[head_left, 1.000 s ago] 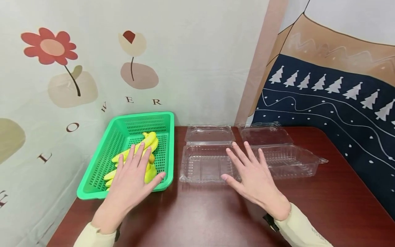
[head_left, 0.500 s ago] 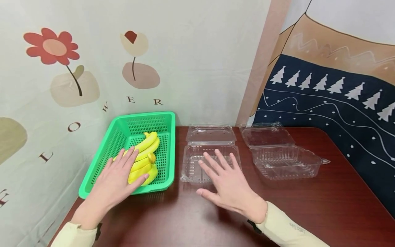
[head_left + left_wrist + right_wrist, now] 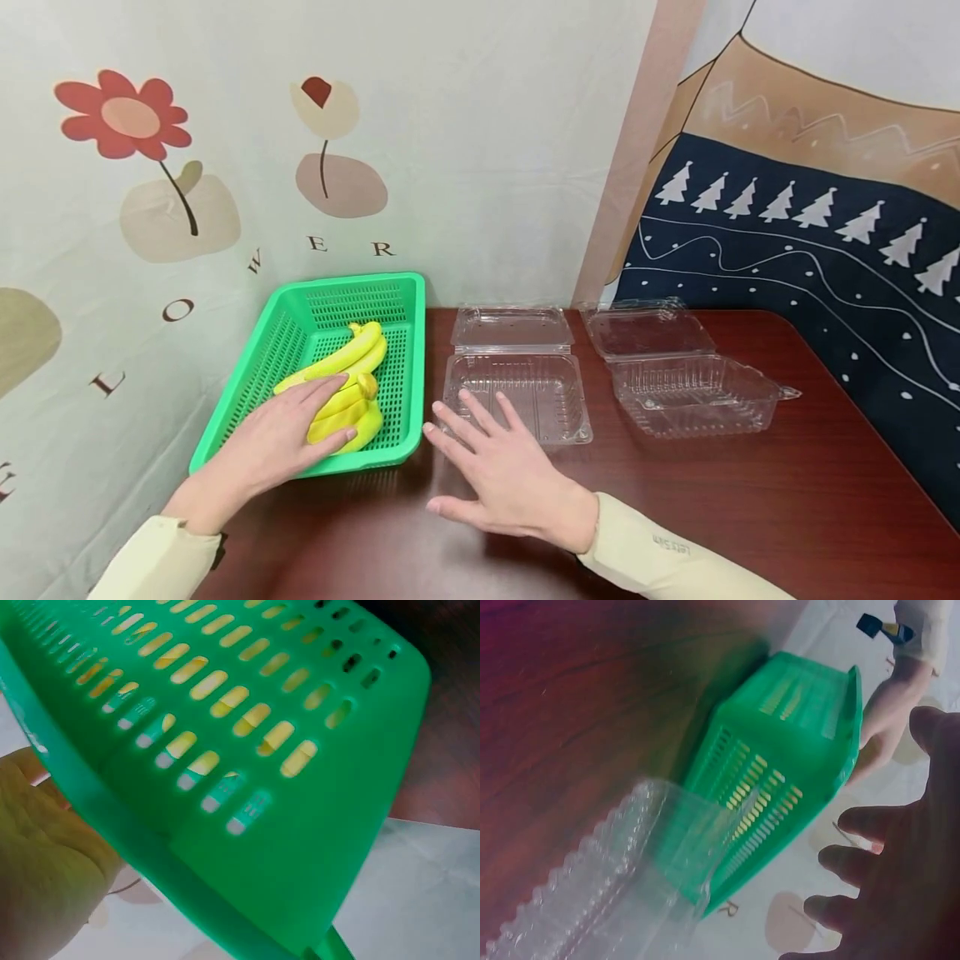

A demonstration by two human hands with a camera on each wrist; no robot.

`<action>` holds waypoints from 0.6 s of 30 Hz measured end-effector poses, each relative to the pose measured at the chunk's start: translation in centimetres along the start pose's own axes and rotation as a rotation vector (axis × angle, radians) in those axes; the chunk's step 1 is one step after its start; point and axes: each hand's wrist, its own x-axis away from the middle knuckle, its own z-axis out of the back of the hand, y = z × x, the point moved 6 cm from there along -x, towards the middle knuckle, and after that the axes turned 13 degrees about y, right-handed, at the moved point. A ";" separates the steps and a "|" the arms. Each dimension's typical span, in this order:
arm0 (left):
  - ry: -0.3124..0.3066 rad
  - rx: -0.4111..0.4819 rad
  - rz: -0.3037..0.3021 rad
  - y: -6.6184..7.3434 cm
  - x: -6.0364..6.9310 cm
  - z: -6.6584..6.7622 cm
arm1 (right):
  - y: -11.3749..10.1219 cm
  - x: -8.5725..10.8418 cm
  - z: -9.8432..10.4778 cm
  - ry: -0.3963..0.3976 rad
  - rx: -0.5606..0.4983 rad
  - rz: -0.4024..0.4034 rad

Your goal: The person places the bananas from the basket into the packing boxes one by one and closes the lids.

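Observation:
A green basket (image 3: 417,392) on the left of the table holds several yellow bananas (image 3: 360,354). Over its near left part, above the bananas, is my left hand (image 3: 273,437), fingers slightly bent and partly hiding them; whether it touches them I cannot tell. My right hand (image 3: 510,479), fingers spread and holding nothing, hovers by the near left corner of an open clear container (image 3: 532,400). In the left wrist view the hand (image 3: 45,870) shows beyond the basket's rim (image 3: 112,817). The right wrist view has my right hand's fingers (image 3: 855,866) beside the basket (image 3: 780,750).
A second open clear container (image 3: 697,396) stands to the right of the first, its lid (image 3: 648,329) folded back. Behind the dark red table (image 3: 750,508) hang a pale wall cloth with flowers and a dark blue one with trees.
Both hands have moved left, the right one from over the containers to the first one's near left corner. My left hand has lowered towards the bananas, its fingers bending a little.

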 end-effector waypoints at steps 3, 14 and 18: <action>-0.041 0.013 0.006 -0.4 -0.1 -0.3 | -0.7 -0.1 -0.4 -0.009 -0.012 0.030; -0.167 0.080 -0.005 -2.1 -1.3 -1.4 | -1.8 -0.3 -1.1 -0.037 -0.017 0.059; -0.198 0.089 -0.008 -2.5 -1.6 -1.6 | -1.8 -0.3 -1.3 -0.044 -0.012 0.062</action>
